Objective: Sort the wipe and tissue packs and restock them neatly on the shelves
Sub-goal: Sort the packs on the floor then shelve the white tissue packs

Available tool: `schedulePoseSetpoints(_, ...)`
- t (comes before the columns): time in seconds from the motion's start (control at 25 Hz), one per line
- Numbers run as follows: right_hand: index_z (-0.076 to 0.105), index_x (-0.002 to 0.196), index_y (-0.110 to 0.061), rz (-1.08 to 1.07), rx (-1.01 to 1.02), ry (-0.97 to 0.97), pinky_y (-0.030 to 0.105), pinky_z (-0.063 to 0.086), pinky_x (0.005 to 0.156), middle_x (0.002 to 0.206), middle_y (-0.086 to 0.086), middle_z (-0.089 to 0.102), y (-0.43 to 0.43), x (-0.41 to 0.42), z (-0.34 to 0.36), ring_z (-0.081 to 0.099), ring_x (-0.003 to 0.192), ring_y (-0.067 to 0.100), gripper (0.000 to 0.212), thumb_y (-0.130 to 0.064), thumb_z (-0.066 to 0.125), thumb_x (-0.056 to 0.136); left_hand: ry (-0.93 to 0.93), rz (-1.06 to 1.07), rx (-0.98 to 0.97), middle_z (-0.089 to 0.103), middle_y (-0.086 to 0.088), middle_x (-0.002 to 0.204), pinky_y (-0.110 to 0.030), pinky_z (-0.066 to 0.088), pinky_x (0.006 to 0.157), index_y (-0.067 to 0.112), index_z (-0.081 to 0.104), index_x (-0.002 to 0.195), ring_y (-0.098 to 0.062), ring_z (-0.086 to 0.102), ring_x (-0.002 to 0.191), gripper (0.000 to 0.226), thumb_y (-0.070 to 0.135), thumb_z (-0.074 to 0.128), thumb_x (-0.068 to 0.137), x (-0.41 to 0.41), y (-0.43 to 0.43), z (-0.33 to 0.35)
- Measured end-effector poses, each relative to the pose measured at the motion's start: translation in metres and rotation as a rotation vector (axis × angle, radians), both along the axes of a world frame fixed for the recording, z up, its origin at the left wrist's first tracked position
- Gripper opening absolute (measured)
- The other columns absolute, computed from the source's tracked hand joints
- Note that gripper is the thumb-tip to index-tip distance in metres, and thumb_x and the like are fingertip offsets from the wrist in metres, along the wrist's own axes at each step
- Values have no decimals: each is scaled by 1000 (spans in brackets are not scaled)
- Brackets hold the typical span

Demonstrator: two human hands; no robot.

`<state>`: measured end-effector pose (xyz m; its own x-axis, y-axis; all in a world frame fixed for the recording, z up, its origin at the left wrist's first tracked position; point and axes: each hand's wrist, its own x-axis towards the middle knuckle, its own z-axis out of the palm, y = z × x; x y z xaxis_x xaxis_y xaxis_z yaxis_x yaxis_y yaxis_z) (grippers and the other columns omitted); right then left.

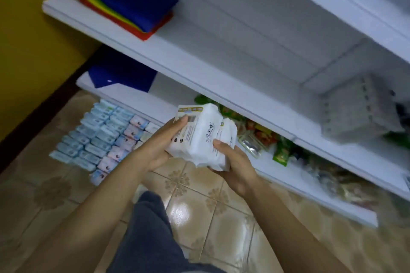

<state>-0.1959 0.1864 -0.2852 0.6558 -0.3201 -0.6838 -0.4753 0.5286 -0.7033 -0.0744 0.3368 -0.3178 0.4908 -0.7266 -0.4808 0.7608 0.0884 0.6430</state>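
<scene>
Both hands hold a small stack of white tissue packs (pixel 200 133) in front of the white shelves. My left hand (pixel 164 139) grips the stack's left side, fingers along its top edge. My right hand (pixel 233 159) cups it from below on the right, thumb on the front face. On the floor to the left lie several blue wipe packs (pixel 88 135) in tidy rows, with a row of pink-and-white packs (pixel 124 144) beside them. The middle shelf (pixel 199 68) runs diagonally above the held stack.
Folded blue, yellow and red cloths (pixel 128 2) lie on the middle shelf's left end; a blue cloth (pixel 122 75) lies on the lower shelf. Green and red snack packets (pixel 259 137) fill the lower shelf. A grey egg tray (pixel 359 111) sits at right. Tiled floor and my leg are below.
</scene>
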Motion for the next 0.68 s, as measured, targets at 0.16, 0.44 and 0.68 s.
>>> schedulePoseSetpoints(0.16, 55, 128, -20, -274, -67, -133, 49, 50, 89, 121, 9, 66, -34, -135, 29, 64, 105, 28, 50, -18, 66, 80, 35, -173, -56, 68, -5, 115, -34, 55, 76, 22, 65, 117, -22, 66, 98, 47, 50, 60, 80, -105, -60, 39)
schedulePoseSetpoints(0.44, 59, 123, -20, -725, -1, -435, 49, 44, 100, 123, 6, 66, -69, -317, 82, 62, 112, 25, 43, -27, 58, 81, 245, -270, -209, 65, -4, 124, -35, 56, 79, 25, 61, 128, -24, 66, 102, 58, 57, 56, 80, -235, -155, 105)
schedulePoseSetpoints(0.68, 58, 126, -23, -1028, 100, -759, 52, 40, 103, 127, 5, 62, -107, -372, 99, 60, 114, 29, 45, -35, 59, 82, 142, -365, -258, 65, -2, 123, -37, 52, 87, 24, 62, 125, -22, 63, 108, 44, 48, 53, 89, -271, -223, 139)
